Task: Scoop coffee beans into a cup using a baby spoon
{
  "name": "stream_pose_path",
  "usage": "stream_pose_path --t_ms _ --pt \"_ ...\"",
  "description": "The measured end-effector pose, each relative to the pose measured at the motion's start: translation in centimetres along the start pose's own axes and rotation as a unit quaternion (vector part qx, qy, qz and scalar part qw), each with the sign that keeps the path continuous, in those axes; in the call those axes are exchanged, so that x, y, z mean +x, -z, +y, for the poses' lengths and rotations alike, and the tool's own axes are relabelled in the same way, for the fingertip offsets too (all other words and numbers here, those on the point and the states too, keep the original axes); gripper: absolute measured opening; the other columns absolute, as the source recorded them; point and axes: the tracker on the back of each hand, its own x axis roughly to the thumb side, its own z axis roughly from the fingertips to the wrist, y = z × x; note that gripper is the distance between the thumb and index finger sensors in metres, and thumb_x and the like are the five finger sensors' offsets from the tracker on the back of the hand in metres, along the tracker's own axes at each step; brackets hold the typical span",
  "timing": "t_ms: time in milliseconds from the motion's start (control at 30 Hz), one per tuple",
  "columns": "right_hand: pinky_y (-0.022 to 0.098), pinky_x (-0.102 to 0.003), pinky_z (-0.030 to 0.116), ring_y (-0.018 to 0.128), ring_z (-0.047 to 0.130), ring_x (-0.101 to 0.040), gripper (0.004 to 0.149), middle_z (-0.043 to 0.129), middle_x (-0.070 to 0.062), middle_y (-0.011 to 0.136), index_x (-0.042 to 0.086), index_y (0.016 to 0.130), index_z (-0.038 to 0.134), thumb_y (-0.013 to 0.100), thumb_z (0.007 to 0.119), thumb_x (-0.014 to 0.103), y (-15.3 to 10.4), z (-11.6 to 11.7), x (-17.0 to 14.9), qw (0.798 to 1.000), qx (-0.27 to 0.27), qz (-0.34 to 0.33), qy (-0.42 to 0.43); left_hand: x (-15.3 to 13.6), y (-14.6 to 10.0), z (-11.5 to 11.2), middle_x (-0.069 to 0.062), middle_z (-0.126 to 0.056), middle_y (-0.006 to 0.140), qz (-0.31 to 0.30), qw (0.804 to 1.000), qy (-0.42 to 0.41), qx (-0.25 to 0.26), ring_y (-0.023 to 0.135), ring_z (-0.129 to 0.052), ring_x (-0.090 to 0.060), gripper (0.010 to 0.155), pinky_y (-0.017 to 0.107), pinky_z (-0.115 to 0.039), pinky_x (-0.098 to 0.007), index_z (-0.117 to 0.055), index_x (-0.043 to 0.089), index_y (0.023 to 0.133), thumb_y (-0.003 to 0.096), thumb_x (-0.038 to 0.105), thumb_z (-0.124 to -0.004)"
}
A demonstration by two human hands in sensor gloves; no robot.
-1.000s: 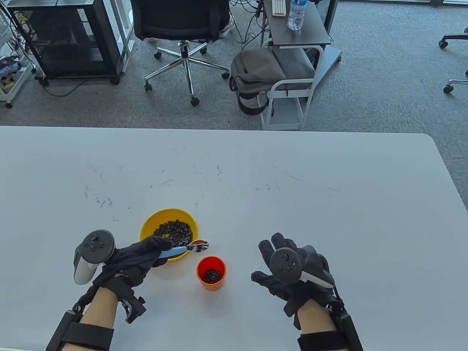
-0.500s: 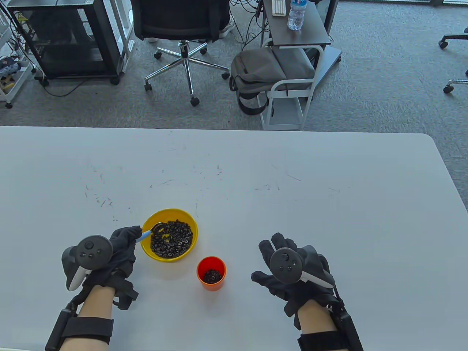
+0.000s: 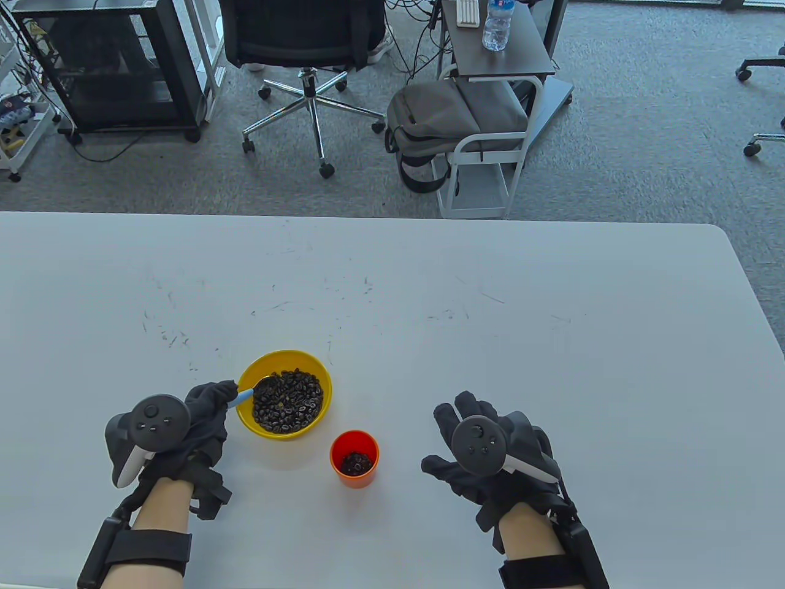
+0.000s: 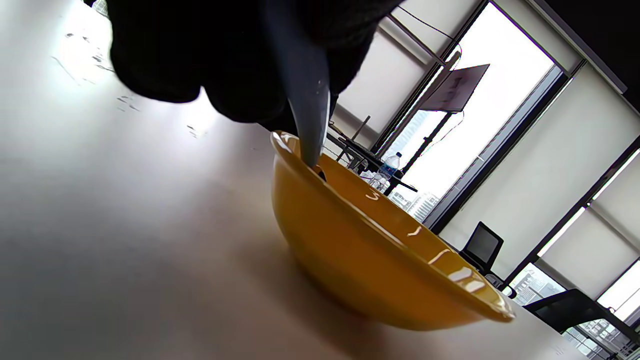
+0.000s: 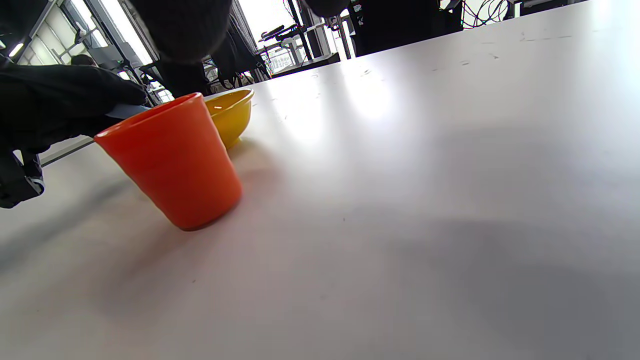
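Note:
A yellow bowl (image 3: pixel 247 418) holds a heap of coffee beans (image 3: pixel 288 402). My left hand (image 3: pixel 205 405) grips the blue handle of a baby spoon (image 3: pixel 248 392); its metal tip dips into the beans at the bowl's left side. In the left wrist view the handle (image 4: pixel 306 100) goes down over the bowl's rim (image 4: pixel 350 235). An orange cup (image 3: pixel 354 477) with some beans in its bottom stands to the right of the bowl and nearer me. My right hand (image 3: pixel 472 442) rests flat and empty on the table, right of the cup (image 5: pixel 172 165).
The white table (image 3: pixel 490 307) reaches to its far edge and right edge. Beyond it on the floor stand an office chair (image 3: pixel 306 37), a small cart with a grey backpack (image 3: pixel 454 123) and a black cabinet (image 3: pixel 110 61).
My left hand drew back from above the cup to the bowl's left side, and the spoon tip went down into the beans. The right hand has not moved.

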Motion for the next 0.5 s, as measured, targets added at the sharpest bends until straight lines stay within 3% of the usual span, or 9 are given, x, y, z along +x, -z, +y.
stream_pose_path --t_ms 500 --pt "0.064 -0.075 0.041 0.092 0.032 -0.067 0.083 0.022 -0.040 0.111 0.001 0.112 0.035 0.059 0.065 0.057 0.08 0.06 0.04 1.000 0.004 0.000 0.001 -0.89 0.20 -0.21 -0.035 -0.077 0.091 0.049 0.994 -0.090 -0.038 0.061 -0.096 -0.040 0.044 0.047 -0.084 -0.055 -0.075 0.002 0.099 0.0571 0.011 -0.067"
